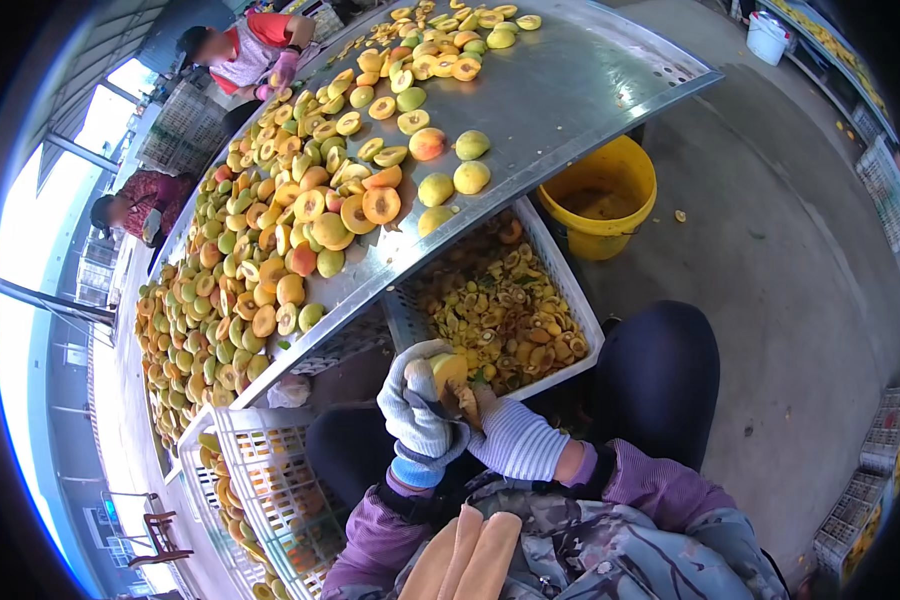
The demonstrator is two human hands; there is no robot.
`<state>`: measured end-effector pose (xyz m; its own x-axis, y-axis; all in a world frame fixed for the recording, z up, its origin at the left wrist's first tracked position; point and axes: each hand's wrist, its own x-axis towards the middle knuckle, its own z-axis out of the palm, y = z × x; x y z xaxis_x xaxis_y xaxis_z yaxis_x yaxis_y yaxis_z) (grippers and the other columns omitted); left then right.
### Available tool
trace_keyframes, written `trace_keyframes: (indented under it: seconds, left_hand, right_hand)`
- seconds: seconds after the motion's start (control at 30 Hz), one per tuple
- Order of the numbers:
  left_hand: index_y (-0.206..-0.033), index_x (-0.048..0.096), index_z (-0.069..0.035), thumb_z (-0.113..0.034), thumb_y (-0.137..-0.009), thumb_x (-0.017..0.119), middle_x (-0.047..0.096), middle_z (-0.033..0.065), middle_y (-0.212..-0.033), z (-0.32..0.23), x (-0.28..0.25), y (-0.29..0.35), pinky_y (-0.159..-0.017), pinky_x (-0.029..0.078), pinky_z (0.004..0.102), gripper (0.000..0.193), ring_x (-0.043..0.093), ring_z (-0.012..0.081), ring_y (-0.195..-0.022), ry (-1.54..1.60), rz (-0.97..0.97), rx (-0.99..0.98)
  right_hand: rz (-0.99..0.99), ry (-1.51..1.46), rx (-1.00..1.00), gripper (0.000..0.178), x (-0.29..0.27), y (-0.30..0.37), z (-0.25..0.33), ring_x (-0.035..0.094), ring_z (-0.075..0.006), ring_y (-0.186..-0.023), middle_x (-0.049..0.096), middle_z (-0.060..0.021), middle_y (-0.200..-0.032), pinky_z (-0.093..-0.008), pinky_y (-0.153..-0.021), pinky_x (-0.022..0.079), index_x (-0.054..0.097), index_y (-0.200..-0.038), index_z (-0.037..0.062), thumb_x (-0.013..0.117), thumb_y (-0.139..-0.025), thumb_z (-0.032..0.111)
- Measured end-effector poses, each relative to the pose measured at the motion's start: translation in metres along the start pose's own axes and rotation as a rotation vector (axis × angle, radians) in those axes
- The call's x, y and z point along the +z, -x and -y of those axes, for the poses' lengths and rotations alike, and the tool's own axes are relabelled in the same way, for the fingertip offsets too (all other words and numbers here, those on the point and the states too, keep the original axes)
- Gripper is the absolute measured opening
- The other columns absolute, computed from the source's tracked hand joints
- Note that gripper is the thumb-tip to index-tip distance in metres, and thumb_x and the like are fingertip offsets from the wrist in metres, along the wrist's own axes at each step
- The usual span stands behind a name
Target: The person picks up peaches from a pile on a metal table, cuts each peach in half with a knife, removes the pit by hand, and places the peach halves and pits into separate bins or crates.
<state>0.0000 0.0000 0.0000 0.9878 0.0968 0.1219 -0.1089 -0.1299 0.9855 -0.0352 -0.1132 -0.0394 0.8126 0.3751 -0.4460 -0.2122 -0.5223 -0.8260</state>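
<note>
My left hand [420, 412], in a grey-white knit glove with a blue cuff, is closed around a yellow-green apricot [449, 372]. Close against it, my right hand [518, 438], in a striped white-and-purple glove, has its fingers curled at the fruit. A brownish piece [460, 402] shows between the two hands; whether it is fruit flesh or part of a tool I cannot tell. Both hands are over my lap, at the near edge of a white crate [592, 335] holding pits and fruit scraps [510, 320].
A metal table [560, 95] carries a heap of whole and halved apricots [260, 230]. Under its right edge stands a yellow bucket [625, 165]. A white basket [270, 440] of fruit is at my left. Two people work along the table's far left side. Crates [860, 500] line the right.
</note>
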Motion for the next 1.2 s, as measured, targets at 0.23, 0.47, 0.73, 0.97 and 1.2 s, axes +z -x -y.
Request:
trace_keyframes:
  seconds: [0.23, 0.47, 0.73, 0.97, 1.2]
  left_hand:
    - [-0.099, 0.062, 0.005, -0.053, -0.089, 0.054, 0.067, 0.0112, -0.089, -0.002, -0.032, -0.025, -0.074, 0.051, 0.0289, 0.059, 0.063, 0.0164, -0.078, 0.163, 0.513, -0.151]
    - [-0.094, 0.066, 0.002, -0.015, -0.085, 0.059, 0.068, 0.0086, -0.085, -0.012, -0.001, -0.016, -0.073, 0.050, 0.0249, 0.020, 0.062, 0.0116, -0.079, -0.512, 0.382, -0.085]
    - [-0.098, 0.065, 0.003, -0.034, -0.082, 0.067, 0.068, 0.0098, -0.088, 0.007, -0.021, -0.036, -0.075, 0.050, 0.0275, 0.040, 0.064, 0.0159, -0.082, -0.055, 0.748, -0.216]
    - [-0.099, 0.061, 0.007, -0.044, -0.086, 0.060, 0.065, 0.0163, -0.093, 0.027, -0.006, -0.014, -0.076, 0.051, 0.0304, 0.053, 0.064, 0.0229, -0.082, 0.626, 0.379, -0.273]
    - [-0.122, 0.048, 0.002, -0.024, -0.088, 0.045, 0.059, 0.0061, -0.081, 0.014, -0.274, -0.015, -0.058, 0.048, 0.0352, 0.044, 0.056, 0.0209, -0.060, -1.765, -0.528, 0.712]
  right_hand:
    - [0.294, -0.590, -0.126, 0.020, -0.020, 0.019, 0.016, 0.054, -0.0164, -0.047, 0.051, -0.0059, -0.058, -0.0319, -0.046, 0.047, 0.049, -0.097, 0.0010, 0.055, -0.089, 0.018]
    - [-0.063, -0.377, -0.301, 0.021, 0.008, 0.007, -0.015, 0.057, -0.0185, -0.049, 0.054, -0.0077, -0.061, -0.0340, -0.046, 0.047, 0.050, -0.097, 0.0007, 0.055, -0.089, 0.019]
    - [0.298, -0.735, -0.058, 0.015, -0.026, 0.027, 0.014, 0.049, -0.0107, -0.043, 0.050, -0.0025, -0.055, -0.0248, -0.041, 0.040, 0.048, -0.082, 0.0049, 0.054, -0.091, 0.016]
    - [0.434, -0.964, -0.139, 0.018, -0.012, 0.028, 0.011, 0.046, -0.0092, -0.040, 0.050, -0.0010, -0.055, -0.0236, -0.037, 0.037, 0.049, -0.081, 0.0062, 0.053, -0.094, 0.019]
    - [0.346, -1.108, 0.295, 0.023, -0.004, -0.009, 0.006, 0.047, -0.0146, -0.039, 0.048, -0.0026, -0.054, -0.0328, -0.037, 0.040, 0.047, -0.078, 0.0074, 0.056, -0.088, 0.026]
